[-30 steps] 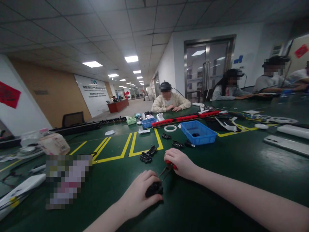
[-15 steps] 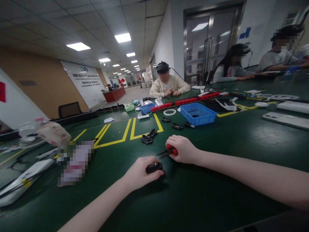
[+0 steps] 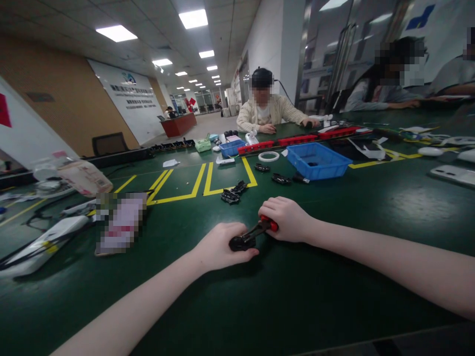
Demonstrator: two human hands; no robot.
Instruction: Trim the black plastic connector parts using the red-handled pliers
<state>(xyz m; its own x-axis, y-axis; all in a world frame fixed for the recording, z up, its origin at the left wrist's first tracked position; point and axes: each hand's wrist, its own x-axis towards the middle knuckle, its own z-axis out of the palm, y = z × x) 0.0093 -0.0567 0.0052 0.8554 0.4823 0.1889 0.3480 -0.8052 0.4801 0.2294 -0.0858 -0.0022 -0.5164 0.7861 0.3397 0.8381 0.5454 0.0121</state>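
Between the thumb and fingers of my left hand [image 3: 222, 247] is a small black plastic part [image 3: 242, 243], held low over the green table. My right hand [image 3: 287, 219] is wrapped round the red handles of a pair of pliers [image 3: 256, 230]. The dark jaws point left and meet the black part; whether they grip it cannot be made out. Beyond my hands lie similar black parts [image 3: 230, 196], and more black parts [image 3: 281, 178] sit farther right.
A blue bin [image 3: 319, 165] with something dark inside stands beyond my right hand. Near it lie a white ring [image 3: 268, 156] and a red strip [image 3: 300, 140]. A phone-like purple item [image 3: 124, 222] is at left. A person [image 3: 265, 109] sits across the table.
The pliers' jaws have come onto the black part; before, they were held just above it. My view has tilted down and shifted. The person opposite has stretched an arm out sideways.
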